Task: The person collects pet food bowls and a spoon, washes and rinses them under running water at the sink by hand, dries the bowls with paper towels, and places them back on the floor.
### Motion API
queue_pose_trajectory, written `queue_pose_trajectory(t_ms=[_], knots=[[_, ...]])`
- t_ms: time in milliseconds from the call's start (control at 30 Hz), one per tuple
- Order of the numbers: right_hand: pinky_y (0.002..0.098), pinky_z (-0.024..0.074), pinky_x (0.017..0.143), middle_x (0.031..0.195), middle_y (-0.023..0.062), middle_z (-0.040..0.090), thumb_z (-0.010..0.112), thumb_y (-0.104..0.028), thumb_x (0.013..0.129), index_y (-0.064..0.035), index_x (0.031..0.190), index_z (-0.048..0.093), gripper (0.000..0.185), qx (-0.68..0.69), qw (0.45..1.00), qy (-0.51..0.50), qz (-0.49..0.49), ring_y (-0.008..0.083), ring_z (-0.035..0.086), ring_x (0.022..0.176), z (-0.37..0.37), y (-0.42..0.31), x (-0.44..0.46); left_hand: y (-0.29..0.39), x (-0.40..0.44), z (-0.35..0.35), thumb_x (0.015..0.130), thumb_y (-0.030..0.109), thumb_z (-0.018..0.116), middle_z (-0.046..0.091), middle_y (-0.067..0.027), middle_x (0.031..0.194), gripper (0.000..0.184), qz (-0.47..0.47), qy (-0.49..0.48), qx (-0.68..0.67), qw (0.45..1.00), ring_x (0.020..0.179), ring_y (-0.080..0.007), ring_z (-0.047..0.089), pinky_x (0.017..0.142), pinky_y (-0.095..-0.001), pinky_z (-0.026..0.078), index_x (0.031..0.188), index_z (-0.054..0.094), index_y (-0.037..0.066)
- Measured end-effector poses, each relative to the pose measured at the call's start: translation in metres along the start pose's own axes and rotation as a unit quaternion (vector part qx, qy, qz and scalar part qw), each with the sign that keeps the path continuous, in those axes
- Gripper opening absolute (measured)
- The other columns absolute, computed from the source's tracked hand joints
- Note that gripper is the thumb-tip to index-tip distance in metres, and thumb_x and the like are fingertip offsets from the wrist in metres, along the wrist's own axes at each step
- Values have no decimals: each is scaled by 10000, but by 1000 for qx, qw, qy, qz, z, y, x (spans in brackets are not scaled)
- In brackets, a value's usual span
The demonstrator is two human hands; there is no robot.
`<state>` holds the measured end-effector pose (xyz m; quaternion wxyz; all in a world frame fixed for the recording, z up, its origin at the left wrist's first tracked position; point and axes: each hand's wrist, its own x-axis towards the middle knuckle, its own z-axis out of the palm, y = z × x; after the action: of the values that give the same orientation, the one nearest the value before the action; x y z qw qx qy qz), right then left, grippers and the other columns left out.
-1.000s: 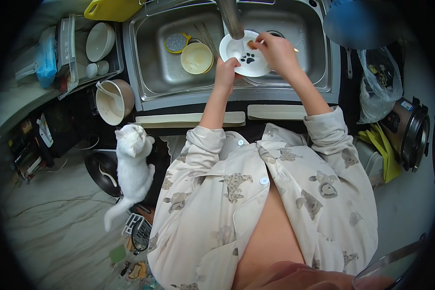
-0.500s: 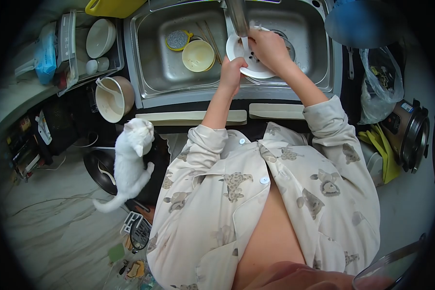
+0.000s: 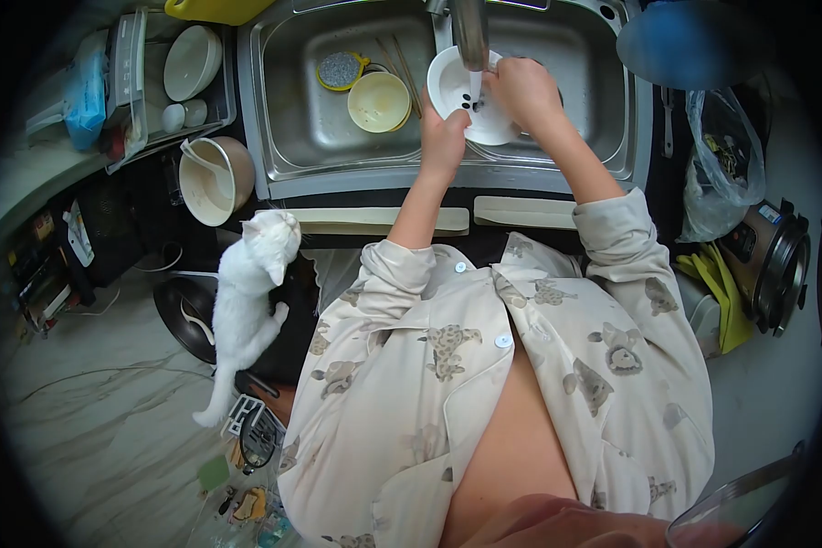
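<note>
A white plate with a dark paw print (image 3: 449, 82) is tilted under the metal faucet (image 3: 471, 35), with water running onto it. My left hand (image 3: 444, 139) grips the plate's lower left edge, thumb on top. At the plate's right side, my right hand (image 3: 526, 94) has its fingers closed against the surface; what they hold, if anything, is hidden. In the left basin of the sink (image 3: 292, 119) sit a cream bowl (image 3: 378, 101), a grey scrubber with a yellow rim (image 3: 339, 69) and thin chopsticks (image 3: 402, 71).
A white cat (image 3: 243, 292) is on the left beside a dark pan (image 3: 184, 315). Near it stands a beige pot (image 3: 212, 182). On the right are a plastic bag (image 3: 721, 164), yellow-green gloves (image 3: 724, 297) and a cooker (image 3: 765, 256).
The plate has tilted and moved slightly right with my left hand. My right hand has shifted across it toward its right side. The cat has turned its head and moved its tail.
</note>
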<state>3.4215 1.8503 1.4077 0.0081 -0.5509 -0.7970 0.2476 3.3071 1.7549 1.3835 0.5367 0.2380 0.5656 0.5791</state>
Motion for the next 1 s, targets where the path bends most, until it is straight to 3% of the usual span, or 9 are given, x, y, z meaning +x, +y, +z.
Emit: queue_pose_trajectory(t_ms=[300,433,500,567,633,700,900,967,1000], knots=[[436,491,686,800,148,656,572,-327,805,-102,914,678,271,142,983,48,-101,342,628,740,16,-19,-4,1,3,-6,635,-23,445,492,-115,1093,573,7,1,-16,1000,1030,-216,492,891,-279,388,1204,382,8],[419,496,693,795,134,659,566,-360,814,-104,900,659,285,16,999,34,-27,316,632,778,0,-14,1,-7,4,0,654,-43,448,512,-99,1069,542,17,17,-27,999,989,-201,516,871,-286,411,1193,415,4],[424,500,636,802,133,659,576,-366,806,-104,904,640,286,12,988,60,-140,295,639,762,5,-16,-11,-13,12,-5,681,-45,468,534,-98,1052,496,-2,5,-54,999,962,-196,536,847,-287,425,1176,442,-9],[423,502,631,883,140,654,602,-371,786,-112,976,601,322,-55,990,-33,-124,292,637,782,-5,-9,-16,-17,16,-5,709,-46,488,555,-97,1034,450,-23,-4,-79,997,934,-191,556,822,-287,440,1158,469,-22],[417,487,632,918,112,639,619,-448,761,-67,1028,570,468,-55,980,166,-94,306,624,772,-12,5,-23,-23,21,0,751,-31,537,591,-114,1007,365,-54,55,-118,990,900,-188,583,784,-286,455,1115,511,-51],[411,494,722,980,136,640,647,-335,736,-72,1096,516,465,-53,984,166,-34,326,630,820,-22,16,-28,-30,25,3,762,-16,576,612,-136,994,318,-43,71,-149,985,888,-209,602,767,-302,466,1075,548,-60],[390,464,809,962,210,635,581,-229,703,9,1058,576,427,261,964,16,49,350,612,893,8,51,-24,-40,49,8,766,91,644,653,-130,796,189,32,120,58,991,705,-187,623,642,-304,481,856,634,-75],[382,459,818,942,223,635,573,-213,705,25,989,613,373,263,962,11,70,351,612,901,11,51,-21,-36,61,0,798,206,649,647,-128,685,276,49,107,312,943,642,-173,607,610,-320,463,774,652,-69],[377,463,808,935,214,642,581,-216,708,21,994,617,374,262,962,11,76,334,620,887,14,54,-19,-36,63,-3,798,206,649,647,-128,685,276,50,106,315,942,642,-173,607,610,-320,463,774,652,-69]])
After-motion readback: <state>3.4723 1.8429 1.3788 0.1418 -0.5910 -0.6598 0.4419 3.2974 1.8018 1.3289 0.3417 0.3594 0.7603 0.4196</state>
